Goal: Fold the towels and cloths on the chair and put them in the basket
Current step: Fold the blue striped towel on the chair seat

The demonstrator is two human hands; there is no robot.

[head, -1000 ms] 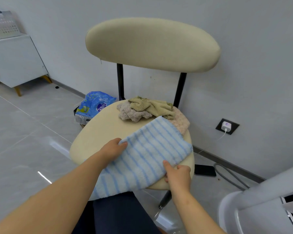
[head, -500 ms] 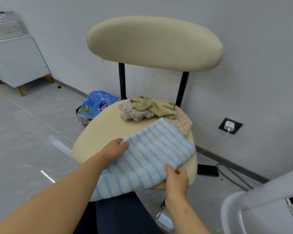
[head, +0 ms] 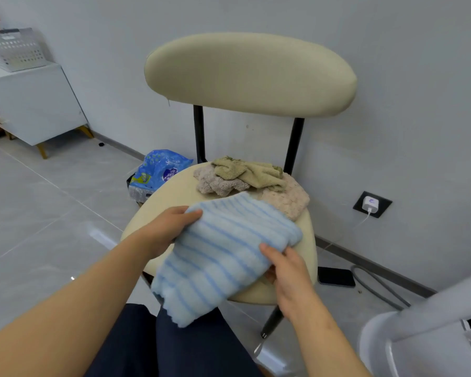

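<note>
A blue-and-white striped towel [head: 223, 254] lies over the front of the cream chair seat [head: 169, 197], its near end hanging off toward my lap. My left hand [head: 172, 227] grips its left edge, fingers tucked under the fabric. My right hand [head: 286, 268] pinches the right edge, thumb on top. Behind the towel, at the back of the seat, sit a crumpled olive-green cloth [head: 248, 170], a taupe fluffy cloth [head: 215, 180] and a pinkish-beige knobbly cloth [head: 288, 200]. A white perforated basket [head: 14, 50] stands on a cabinet far left.
A white cabinet [head: 33, 104] stands at the left wall. A blue plastic bag [head: 158, 172] lies on the floor behind the chair. A wall socket with a white charger [head: 371, 204], a dark phone [head: 336, 276] and a grey cable lie right. A white blurred object [head: 419, 330] fills the lower right corner.
Both hands have drawn the striped towel's side edges inward and toward me, so it looks narrower and bunched at its right corner. The view has shifted slightly.
</note>
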